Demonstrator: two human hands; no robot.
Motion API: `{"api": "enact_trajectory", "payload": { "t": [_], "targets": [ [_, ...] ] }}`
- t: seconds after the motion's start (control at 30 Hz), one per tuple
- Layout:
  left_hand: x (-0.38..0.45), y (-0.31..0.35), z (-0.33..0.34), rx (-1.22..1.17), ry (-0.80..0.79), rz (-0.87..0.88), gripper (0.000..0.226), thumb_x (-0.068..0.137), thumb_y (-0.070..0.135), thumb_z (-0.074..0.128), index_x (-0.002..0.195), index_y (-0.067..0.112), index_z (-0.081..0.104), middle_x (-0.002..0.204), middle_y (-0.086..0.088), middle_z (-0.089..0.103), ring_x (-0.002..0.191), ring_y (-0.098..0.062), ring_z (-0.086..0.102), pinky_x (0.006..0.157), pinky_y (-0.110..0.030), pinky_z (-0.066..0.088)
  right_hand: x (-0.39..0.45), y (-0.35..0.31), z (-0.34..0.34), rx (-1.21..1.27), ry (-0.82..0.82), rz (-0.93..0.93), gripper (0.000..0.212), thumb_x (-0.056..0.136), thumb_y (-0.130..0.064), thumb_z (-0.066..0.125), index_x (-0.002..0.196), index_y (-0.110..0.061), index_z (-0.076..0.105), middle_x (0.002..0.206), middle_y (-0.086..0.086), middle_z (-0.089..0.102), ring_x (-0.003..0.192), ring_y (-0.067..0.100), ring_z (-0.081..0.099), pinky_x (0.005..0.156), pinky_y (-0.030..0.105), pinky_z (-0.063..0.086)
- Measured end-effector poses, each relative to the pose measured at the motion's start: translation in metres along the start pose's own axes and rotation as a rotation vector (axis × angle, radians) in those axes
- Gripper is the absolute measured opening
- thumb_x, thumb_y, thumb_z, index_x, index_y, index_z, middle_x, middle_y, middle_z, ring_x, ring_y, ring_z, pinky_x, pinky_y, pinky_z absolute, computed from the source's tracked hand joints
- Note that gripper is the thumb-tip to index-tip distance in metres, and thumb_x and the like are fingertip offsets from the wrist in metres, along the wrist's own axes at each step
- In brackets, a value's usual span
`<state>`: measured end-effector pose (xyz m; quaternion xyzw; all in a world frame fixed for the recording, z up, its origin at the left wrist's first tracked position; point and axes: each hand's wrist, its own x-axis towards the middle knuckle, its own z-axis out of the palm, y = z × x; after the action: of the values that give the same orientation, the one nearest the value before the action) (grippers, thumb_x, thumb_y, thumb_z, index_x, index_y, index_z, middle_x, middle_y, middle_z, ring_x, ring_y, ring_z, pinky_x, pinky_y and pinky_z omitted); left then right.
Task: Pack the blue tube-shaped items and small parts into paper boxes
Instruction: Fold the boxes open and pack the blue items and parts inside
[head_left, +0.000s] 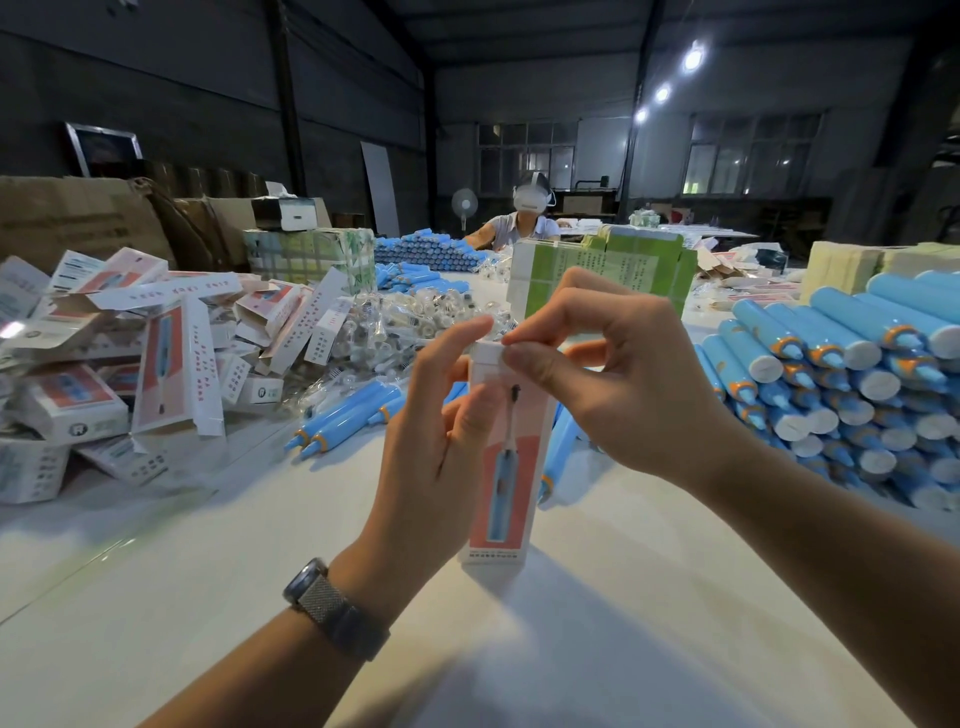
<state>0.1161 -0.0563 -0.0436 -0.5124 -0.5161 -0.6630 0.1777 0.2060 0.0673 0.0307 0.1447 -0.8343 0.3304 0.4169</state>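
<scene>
A tall pink-and-white paper box (506, 467) stands upright on the white table (208, 597) in front of me. My left hand (441, 431) grips its upper side, thumb against the front. My right hand (597, 374) pinches the white top flap with thumb and forefinger. Blue tubes with orange collars (831, 364) are stacked at the right. A few loose tubes (353, 415) lie behind the box. Small parts in clear bags (415, 322) are heaped in the middle.
Packed and open paper boxes (130, 353) pile up at the left. Stacks of green flat cartons (608, 270) stand behind my hands. A person wearing a headset (524, 218) sits at the far side beside more blue tubes (421, 252). Brown cartons (78, 218) line the left wall.
</scene>
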Motion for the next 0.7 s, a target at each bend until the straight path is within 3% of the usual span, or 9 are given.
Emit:
{"api": "enact_trajectory", "payload": {
  "t": [0.1,0.23,0.4,0.5,0.7],
  "targets": [
    [0.0,-0.002,-0.001,0.046,0.0,0.032,0.032,0.103,0.029,0.042,0.131,0.043,0.046,0.098,0.016,0.061,0.08,-0.005,0.065,0.065,-0.021,0.053,0.0,-0.002,-0.001,0.015,-0.008,0.029,0.007,0.084,-0.005,0.074,0.083,-0.011,0.073,0.077,-0.006,0.057,0.075,0.013,0.061,0.064,0.044,0.053],
    [-0.001,-0.003,-0.001,0.055,-0.006,0.023,0.039,0.102,0.034,0.043,0.132,0.058,0.042,0.099,0.007,0.061,0.077,-0.02,0.063,0.064,-0.044,0.054,0.002,-0.003,-0.003,0.034,-0.024,0.037,0.008,0.084,-0.004,0.074,0.084,-0.011,0.073,0.077,-0.008,0.056,0.074,0.011,0.06,0.064,0.048,0.054],
    [0.001,-0.003,-0.001,0.048,-0.004,0.027,0.033,0.104,0.032,0.044,0.127,0.055,0.046,0.103,0.018,0.062,0.082,-0.003,0.065,0.063,-0.029,0.056,0.005,-0.001,-0.006,0.064,-0.078,0.053,0.007,0.083,-0.005,0.074,0.083,-0.011,0.074,0.077,-0.012,0.054,0.074,0.005,0.058,0.064,0.048,0.055],
    [0.0,-0.002,-0.001,0.057,-0.023,0.044,0.02,0.105,0.039,0.041,0.124,0.046,0.046,0.106,0.028,0.062,0.079,-0.009,0.065,0.061,-0.039,0.057,0.007,-0.001,-0.01,0.07,-0.118,0.066,0.002,0.08,-0.013,0.073,0.082,-0.013,0.074,0.076,-0.014,0.053,0.075,0.006,0.057,0.065,0.051,0.055],
    [0.0,0.001,-0.001,0.084,-0.008,0.03,0.03,0.103,0.032,0.041,0.12,0.056,0.046,0.102,0.01,0.061,0.075,-0.025,0.063,0.057,-0.049,0.053,0.006,0.004,-0.015,0.102,-0.148,0.065,0.008,0.081,-0.015,0.072,0.088,-0.014,0.076,0.078,-0.007,0.053,0.076,0.007,0.057,0.064,0.054,0.053]
  ]
}}
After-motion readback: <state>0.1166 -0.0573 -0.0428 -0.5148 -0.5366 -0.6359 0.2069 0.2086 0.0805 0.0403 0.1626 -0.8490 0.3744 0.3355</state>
